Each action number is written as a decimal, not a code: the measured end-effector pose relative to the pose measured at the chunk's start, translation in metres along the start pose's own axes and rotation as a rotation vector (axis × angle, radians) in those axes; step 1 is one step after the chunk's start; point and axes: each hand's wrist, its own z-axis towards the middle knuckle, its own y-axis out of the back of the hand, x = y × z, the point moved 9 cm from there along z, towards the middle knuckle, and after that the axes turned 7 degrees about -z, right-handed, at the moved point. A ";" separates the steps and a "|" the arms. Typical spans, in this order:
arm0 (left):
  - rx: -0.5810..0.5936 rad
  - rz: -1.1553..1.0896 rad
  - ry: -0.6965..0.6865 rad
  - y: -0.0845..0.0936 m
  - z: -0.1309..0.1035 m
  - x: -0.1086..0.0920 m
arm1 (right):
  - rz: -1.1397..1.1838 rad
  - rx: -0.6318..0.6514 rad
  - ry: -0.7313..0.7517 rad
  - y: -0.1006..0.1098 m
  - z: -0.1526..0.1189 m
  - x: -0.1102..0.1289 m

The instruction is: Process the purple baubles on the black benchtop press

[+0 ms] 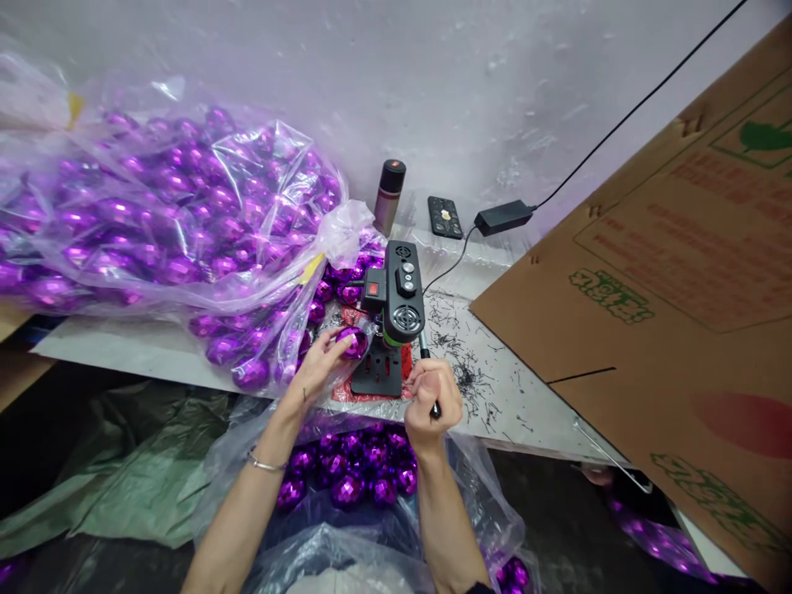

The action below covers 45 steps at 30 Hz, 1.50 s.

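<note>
My left hand (318, 360) grips a shiny purple faceted ball (352, 342) at the left side of a small black machine (404, 293). The machine has round vents, silver buttons and a side box with a red switch. Its dark slotted base plate (377, 375) rests on a red sheet. My right hand (435, 396) is wrapped round the black grip of a lever (424, 353) at the machine's right. More purple balls (365, 466) lie in an open clear bag below the table edge.
A large clear bag of purple balls (179, 223) covers the left. Behind the machine stand a bottle (389, 198), a phone (445, 217) and a black power adapter (504, 218) with cables. Small dark bits (470, 384) litter the table. A big cardboard box (668, 272) fills the right.
</note>
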 end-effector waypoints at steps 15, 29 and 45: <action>-0.017 0.394 -0.403 -0.033 -0.012 0.029 | 0.006 0.039 -0.138 0.000 0.032 0.006; 0.033 0.623 -0.752 -0.049 -0.014 0.030 | 0.001 0.070 -0.057 0.002 0.019 0.007; 0.113 0.586 -0.776 -0.052 -0.014 0.038 | -0.003 -0.024 0.041 -0.004 -0.030 -0.016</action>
